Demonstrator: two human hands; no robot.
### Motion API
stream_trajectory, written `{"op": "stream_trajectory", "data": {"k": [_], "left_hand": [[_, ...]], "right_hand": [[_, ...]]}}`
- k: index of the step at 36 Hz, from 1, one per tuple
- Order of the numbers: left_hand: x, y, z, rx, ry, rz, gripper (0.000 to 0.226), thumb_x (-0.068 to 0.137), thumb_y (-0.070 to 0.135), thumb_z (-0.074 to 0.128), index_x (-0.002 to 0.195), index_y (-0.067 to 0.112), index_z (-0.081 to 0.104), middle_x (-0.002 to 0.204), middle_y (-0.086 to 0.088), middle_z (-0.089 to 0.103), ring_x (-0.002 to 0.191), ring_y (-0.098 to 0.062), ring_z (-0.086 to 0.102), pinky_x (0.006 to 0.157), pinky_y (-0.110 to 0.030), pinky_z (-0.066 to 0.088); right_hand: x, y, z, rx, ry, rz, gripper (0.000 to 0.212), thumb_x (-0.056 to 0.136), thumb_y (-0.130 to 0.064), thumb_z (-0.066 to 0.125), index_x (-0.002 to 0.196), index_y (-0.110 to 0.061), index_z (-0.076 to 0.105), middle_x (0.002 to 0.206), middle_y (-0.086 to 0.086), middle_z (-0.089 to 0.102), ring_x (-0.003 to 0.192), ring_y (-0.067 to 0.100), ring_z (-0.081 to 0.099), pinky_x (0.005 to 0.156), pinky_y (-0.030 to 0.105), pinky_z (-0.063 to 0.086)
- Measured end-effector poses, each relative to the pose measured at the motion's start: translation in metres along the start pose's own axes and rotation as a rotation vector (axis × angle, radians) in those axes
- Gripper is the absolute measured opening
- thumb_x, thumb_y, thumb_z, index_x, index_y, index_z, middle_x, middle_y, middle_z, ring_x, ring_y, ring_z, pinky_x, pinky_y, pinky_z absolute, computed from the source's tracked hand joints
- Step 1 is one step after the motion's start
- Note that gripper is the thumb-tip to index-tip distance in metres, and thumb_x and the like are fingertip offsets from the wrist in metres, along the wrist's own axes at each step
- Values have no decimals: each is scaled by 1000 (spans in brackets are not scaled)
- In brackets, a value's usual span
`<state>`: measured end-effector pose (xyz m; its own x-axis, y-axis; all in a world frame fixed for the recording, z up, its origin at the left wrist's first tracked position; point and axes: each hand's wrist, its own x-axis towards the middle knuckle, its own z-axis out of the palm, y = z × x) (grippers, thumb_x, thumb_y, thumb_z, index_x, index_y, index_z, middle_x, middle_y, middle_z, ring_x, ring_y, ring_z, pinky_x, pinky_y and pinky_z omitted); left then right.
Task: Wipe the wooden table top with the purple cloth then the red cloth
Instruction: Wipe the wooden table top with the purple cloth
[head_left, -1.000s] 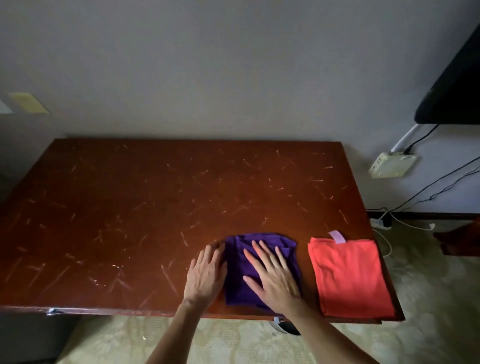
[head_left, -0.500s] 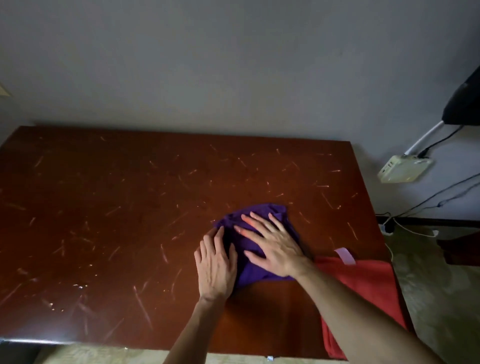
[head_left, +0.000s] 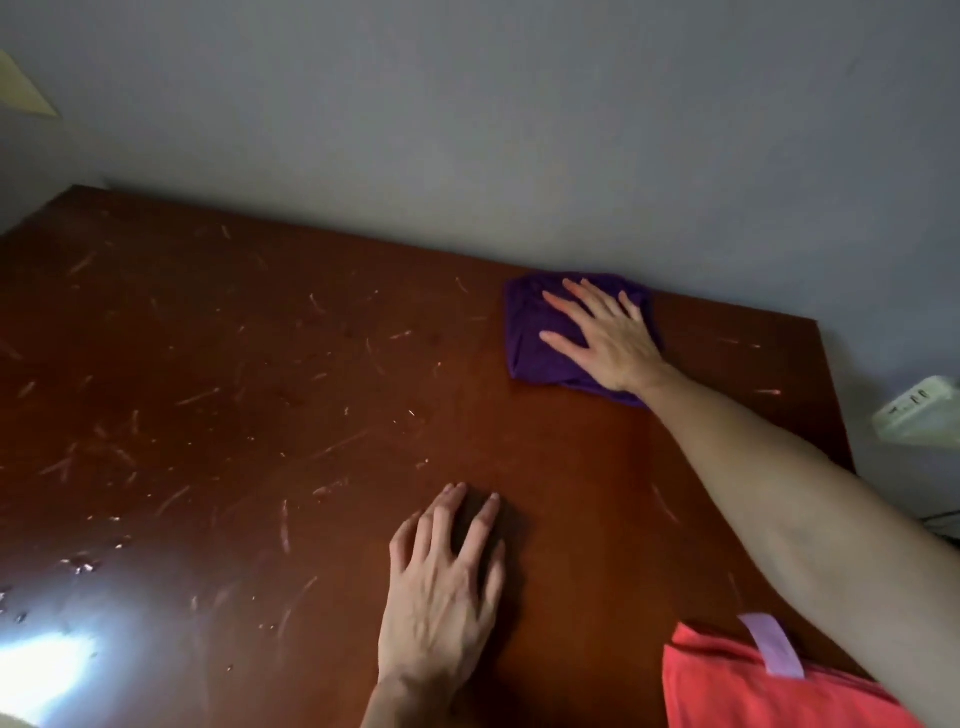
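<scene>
Purple cloth (head_left: 540, 343), bunched, lies under the flat right hand (head_left: 605, 340)'s spread fingers (head_left: 571, 312), nothing gripped.

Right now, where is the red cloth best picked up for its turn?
Probably pinch the red cloth at its far left corner, coming from above with the left hand: it lies flat, that corner is exposed, and the right forearm crosses its right side.

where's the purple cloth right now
In the head view, the purple cloth lies at the table's far edge by the wall, right of centre, flat under the right hand.
</scene>
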<state>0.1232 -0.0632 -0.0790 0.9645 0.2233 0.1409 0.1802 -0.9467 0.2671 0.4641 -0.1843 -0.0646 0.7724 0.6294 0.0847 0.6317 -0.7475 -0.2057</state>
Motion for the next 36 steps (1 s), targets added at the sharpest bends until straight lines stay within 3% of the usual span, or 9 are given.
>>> {"op": "stream_trajectory", "data": {"k": [5,8,12,16,21,25,31,36], "left_hand": [[-2,-1,-1,21,-32,-10,49,103,47,37,147,30,45,147,-5,45,140,-19,41,111,-37,25],[-1,1,-4,4,-27,-13,48,103,47,36,146,30,47,146,-4,46,137,-19,41,110,-38,26],[-3,2,-9,-2,-7,1,43,101,42,37,138,25,53,144,-6,47,133,-23,45,109,-43,28],[-11,11,-15,4,57,114,34,99,35,42,123,22,62,137,-4,53,128,-23,50,105,-44,31],[-3,15,-11,44,-25,216,39,101,35,39,132,20,58,137,-5,54,124,-26,54,104,-43,33],[20,28,-10,68,-66,299,43,100,37,40,136,19,57,141,-6,53,129,-25,51,105,-43,33],[41,53,10,-6,-145,231,53,101,44,34,146,18,47,150,-7,46,144,-21,39,115,-40,27],[42,49,16,9,-167,250,56,104,44,27,151,18,40,157,-7,39,152,-16,24,122,-41,20]], "right_hand": [[-23,-8,-2,-24,-77,4,98,72,-96,-2,159,-53,12,173,-6,8,159,17,2,121,68,5],[-53,-14,-5,-31,-87,14,93,74,-94,4,158,-54,10,173,-5,5,159,18,0,121,70,6],[-119,-13,-11,-53,-122,-42,90,76,-94,-2,158,-55,6,173,-6,3,159,18,-3,119,72,9],[-208,4,-16,-112,-120,-187,81,89,-86,15,161,-48,10,173,-3,4,160,21,0,117,74,13],[-268,21,-21,-156,-93,-284,80,94,-80,25,163,-41,12,173,-1,4,159,22,7,113,77,19],[-260,29,-23,-137,-122,-391,73,99,-75,26,162,-43,11,173,-5,2,160,20,1,118,75,7],[-202,78,-40,-134,-233,-456,69,97,-75,31,160,-50,14,172,-12,-4,159,13,-6,124,63,0],[-142,125,-45,-104,-191,-286,70,95,-78,23,159,-50,16,172,-12,1,159,12,-2,126,59,4]]}}
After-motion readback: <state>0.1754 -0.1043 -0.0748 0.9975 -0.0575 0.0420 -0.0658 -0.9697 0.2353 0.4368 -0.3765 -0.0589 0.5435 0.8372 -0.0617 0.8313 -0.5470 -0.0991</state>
